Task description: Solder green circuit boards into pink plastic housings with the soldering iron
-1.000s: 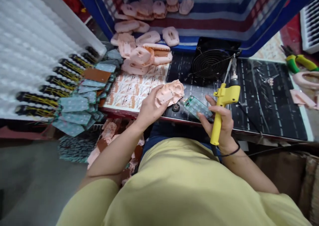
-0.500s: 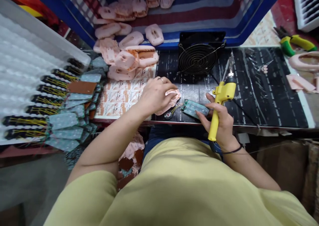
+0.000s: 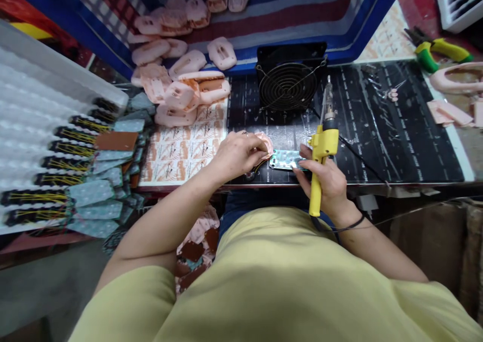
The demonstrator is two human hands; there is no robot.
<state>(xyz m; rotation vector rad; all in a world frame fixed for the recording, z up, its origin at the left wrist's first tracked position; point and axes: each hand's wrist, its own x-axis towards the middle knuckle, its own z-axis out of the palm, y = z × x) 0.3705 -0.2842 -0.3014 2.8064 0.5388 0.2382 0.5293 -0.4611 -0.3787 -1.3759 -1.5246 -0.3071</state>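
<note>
My right hand (image 3: 330, 183) is closed around a yellow soldering iron (image 3: 325, 143), its metal tip pointing away from me. The thumb and fingers of that hand also hold the right end of a green circuit board (image 3: 287, 159), low over the black mat. At the board's left end my left hand (image 3: 241, 153) is pinched on thin wires (image 3: 258, 168), partly hidden by the fingertips. Just behind those fingers lies a pink plastic shell (image 3: 267, 142). A small round part (image 3: 249, 176) sits below the left hand, mostly in shadow.
A black fan (image 3: 289, 85) stands behind the board. Pink shells (image 3: 179, 95) pile up at the left and inside a blue crate (image 3: 245, 68). Wired circuit boards (image 3: 92, 192) lie along a white foam tray (image 3: 33, 105). Pliers (image 3: 439, 49) rest at the far right.
My left hand has come off the pink shell to the wires at the board's left end. The board has turned nearly level, and the soldering iron has tilted more upright.
</note>
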